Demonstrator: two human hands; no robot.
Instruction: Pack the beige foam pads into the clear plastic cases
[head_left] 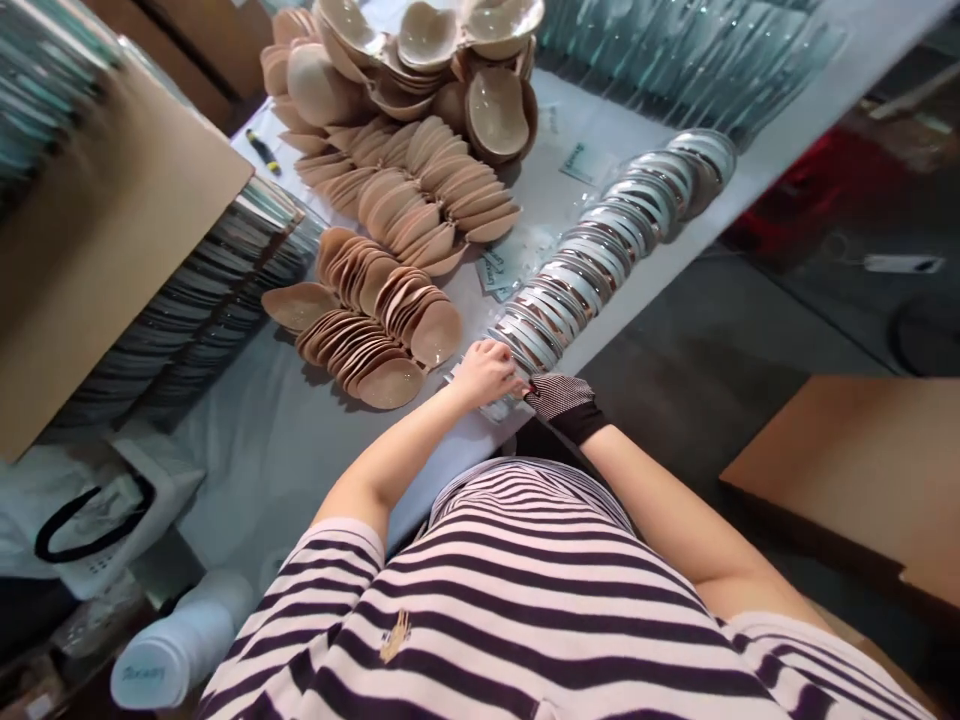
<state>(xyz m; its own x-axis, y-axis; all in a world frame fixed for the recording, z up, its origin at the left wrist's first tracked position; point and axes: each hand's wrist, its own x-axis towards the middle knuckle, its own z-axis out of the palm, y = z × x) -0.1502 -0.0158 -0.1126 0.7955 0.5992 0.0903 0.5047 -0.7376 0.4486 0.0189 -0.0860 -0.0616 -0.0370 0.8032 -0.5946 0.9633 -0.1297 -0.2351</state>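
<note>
My bare left hand (491, 375) is closed at the near end of a long row of clear, shiny plastic shells (585, 270). A bit of clear plastic (501, 406) shows under it. Touching its fingertips is my right hand (561, 396), in a dark, fine-patterned glove, with fingers pressed together. Whatever lies between the two hands is too small and hidden to name. Left of my left hand stand rows of beige, skin-toned bra cups (390, 384), packed on edge. More beige cups (427, 190) fill the table behind them.
Glossy cups (499, 110) are heaped at the back of the white table (262, 400). Printed cards (501, 275) lie by the shells. A black-and-yellow cutter (262, 152) is at the left. Stacked clear plastic (690, 50) stands behind; cardboard boxes (862, 470) sit right.
</note>
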